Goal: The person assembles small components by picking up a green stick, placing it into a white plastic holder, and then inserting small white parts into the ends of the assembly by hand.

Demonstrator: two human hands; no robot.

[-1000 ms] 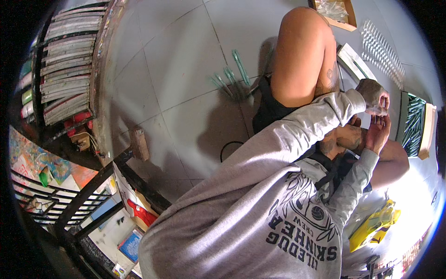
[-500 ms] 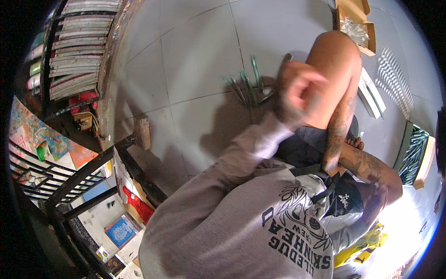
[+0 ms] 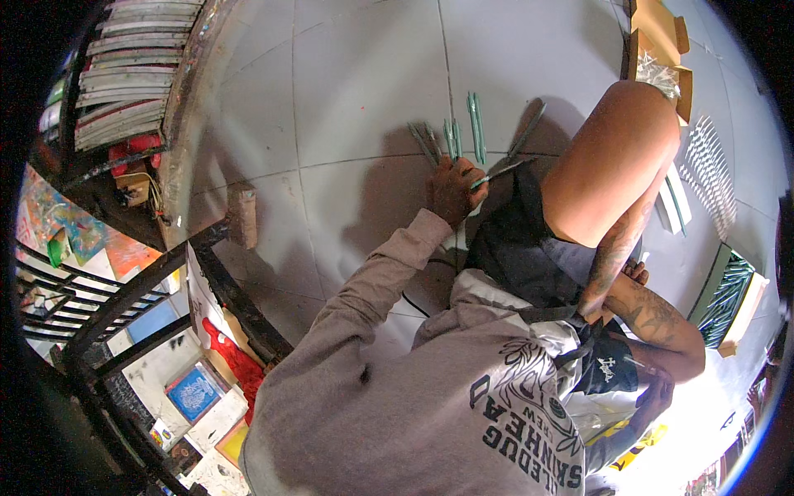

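Note:
My left hand (image 3: pixel 457 192) is low over the grey floor, with its fingers closed around a slim green pen (image 3: pixel 499 173) that points out to the right. Just beyond it, several green pens (image 3: pixel 476 128) lie in small groups on the tiles. A darker pair of pens (image 3: pixel 527 131) rests apart from them, nearer my bent knee. My right hand (image 3: pixel 655 393) is beside my thigh at the lower right; its fingers are dim and partly hidden, so what they hold cannot be made out.
At the right stands a box (image 3: pixel 731 302) full of green pens. Rows of small clear-and-silver pieces (image 3: pixel 711 178) lie beyond it, near a white strip (image 3: pixel 673 201). An open cardboard box (image 3: pixel 659 31) holds clear pieces. A black metal frame (image 3: pixel 157 293) stands left.
My left hand has come down and leftward from beside the knee to the pens on the floor, and a green pen now shows in its fingers. The view has shifted slightly.

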